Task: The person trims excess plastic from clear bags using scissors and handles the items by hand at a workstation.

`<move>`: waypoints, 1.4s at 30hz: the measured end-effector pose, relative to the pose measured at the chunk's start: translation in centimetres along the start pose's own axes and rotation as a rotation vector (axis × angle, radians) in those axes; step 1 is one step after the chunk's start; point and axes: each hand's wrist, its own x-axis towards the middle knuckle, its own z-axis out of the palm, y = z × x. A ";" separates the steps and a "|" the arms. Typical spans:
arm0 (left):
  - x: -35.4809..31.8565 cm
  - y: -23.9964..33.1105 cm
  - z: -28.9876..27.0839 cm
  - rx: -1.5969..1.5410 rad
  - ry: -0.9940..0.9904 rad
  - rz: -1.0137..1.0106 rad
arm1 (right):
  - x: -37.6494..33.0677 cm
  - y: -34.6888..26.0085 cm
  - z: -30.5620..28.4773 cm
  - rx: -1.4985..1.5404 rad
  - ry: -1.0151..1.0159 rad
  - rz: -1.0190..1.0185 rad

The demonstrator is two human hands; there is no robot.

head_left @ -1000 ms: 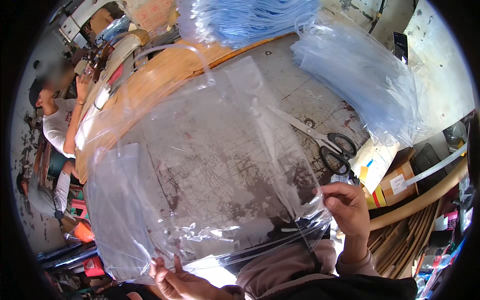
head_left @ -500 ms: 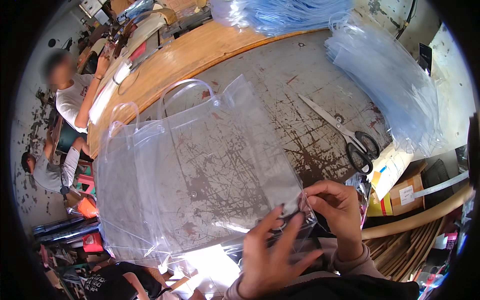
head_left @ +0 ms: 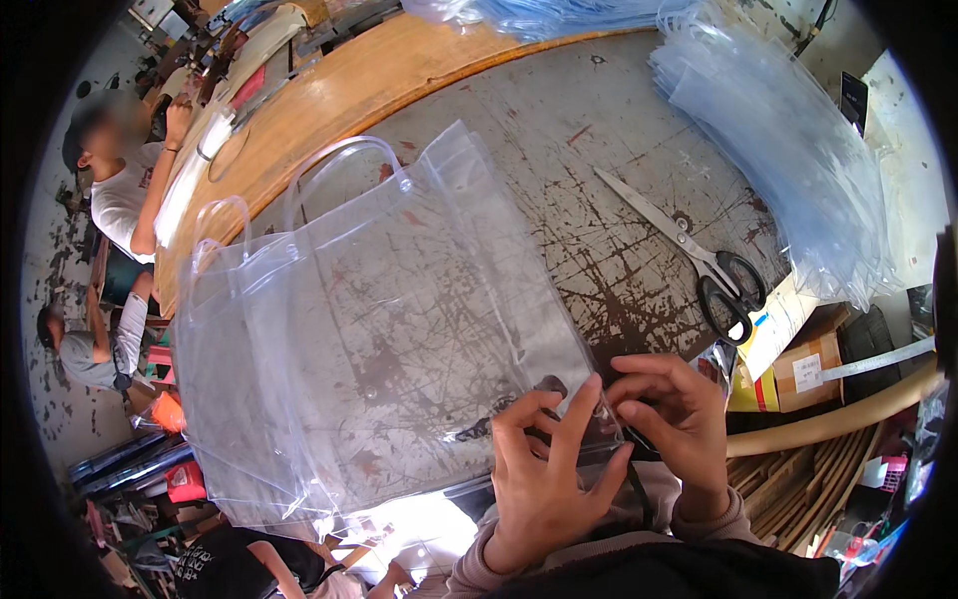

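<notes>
A clear plastic bag [head_left: 399, 329] with tube-like handles lies flat on the scratched grey tabletop, its handles toward the far left. At its near right corner my right hand [head_left: 679, 419] has thumb and fingers closed on the bag's edge. Just left of it is my left hand [head_left: 544, 464], fingers spread and curved, index fingertip by the same edge. Small dark marks show through the plastic near that fingertip. Farther right lie scissors with black handles [head_left: 694, 255], blades partly crossed and pointing away.
A heap of clear bluish plastic pieces [head_left: 778, 160] spreads at the far right, with another pile [head_left: 559, 15] behind. A wooden board [head_left: 389, 75] borders the table. A cardboard box [head_left: 798, 374] stands at right. Two people [head_left: 125, 205] sit at far left; another [head_left: 235, 559] is below.
My left hand has moved up closer to the bag's right edge, beside my right hand. The bag and table appear shifted slightly left and up in view. My right hand stays at the corner.
</notes>
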 end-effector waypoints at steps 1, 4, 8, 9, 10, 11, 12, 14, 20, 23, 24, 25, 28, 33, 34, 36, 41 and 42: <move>0.0 -0.1 -0.1 -0.002 -0.004 -0.004 | -0.1 0.0 -0.1 -0.067 0.017 -0.015; 0.3 -0.5 -0.4 -0.058 -0.059 -0.013 | -0.2 -0.2 -0.5 -0.153 0.006 -0.038; 0.4 -0.1 -1.4 -0.134 -0.074 -0.024 | -0.4 -0.5 -0.4 -0.163 0.003 -0.025; 0.5 -0.2 -1.3 -0.164 -0.051 -0.023 | -0.4 -0.4 -0.4 -0.162 0.032 -0.004; 0.4 -0.6 -1.3 -0.166 -0.050 -0.024 | -0.4 -0.3 -0.4 -0.162 0.060 0.015; 0.3 -1.3 -1.2 -0.148 0.030 0.025 | -0.4 -0.2 -0.3 -0.165 0.058 0.015; 0.0 -1.9 -0.9 -0.131 0.113 0.075 | -0.4 -0.1 -0.4 -0.233 0.056 0.001; -0.7 -2.2 0.0 -0.205 0.207 0.057 | -0.5 -0.3 -0.3 -0.305 0.048 -0.019; -1.4 -2.6 0.3 -0.210 0.285 0.013 | -0.3 -0.8 0.3 -0.492 0.021 -0.098; -1.0 -2.1 -0.4 -0.035 0.214 0.056 | -0.5 -0.6 0.2 -0.518 0.048 -0.077; -1.2 -2.3 -0.5 -0.024 0.184 0.061 | -0.5 -0.4 0.2 -0.517 0.046 -0.080; -1.4 -2.4 -0.5 -0.013 0.154 0.065 | -0.5 -0.2 0.2 -0.502 0.057 -0.090; -1.4 -1.6 -0.6 0.007 0.163 -0.033 | -0.5 0.3 0.3 -0.474 0.082 -0.088; -1.5 -1.4 -0.6 0.026 0.140 -0.051 | -0.6 0.3 0.6 -0.429 0.124 -0.009; -1.6 -1.5 -0.5 0.057 0.127 -0.028 | -0.6 0.3 0.6 -0.427 0.142 -0.023; -2.0 -1.9 0.0 0.160 0.167 0.031 | -0.6 0.5 0.7 -0.425 0.155 -0.038; -2.6 -1.5 0.2 0.678 0.124 0.068 | -0.6 0.2 1.0 -0.402 0.155 -0.058; -2.4 -1.9 0.4 0.784 0.061 0.170 | -0.5 0.1 1.1 -0.404 0.154 -0.062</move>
